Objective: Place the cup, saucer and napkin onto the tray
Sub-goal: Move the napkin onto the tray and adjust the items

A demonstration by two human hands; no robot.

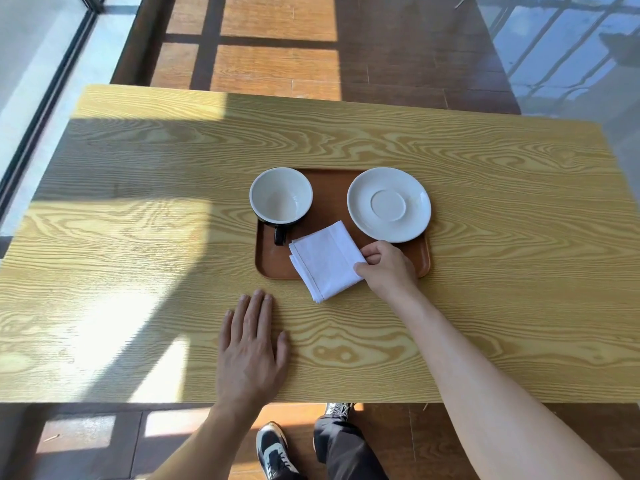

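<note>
A brown tray lies at the middle of the wooden table. On its left end stands a cup, white inside and black outside, with its handle pointing toward me. A white saucer rests on the tray's right end. A folded white napkin lies across the tray's near edge, partly on the tray and partly over the table. My right hand pinches the napkin's right corner. My left hand lies flat on the table with fingers apart, nearer to me and left of the napkin.
The wooden table stretches wide to both sides of the tray. A window frame runs along the left, and the wooden floor shows beyond the far edge. My legs and shoes show below the near table edge.
</note>
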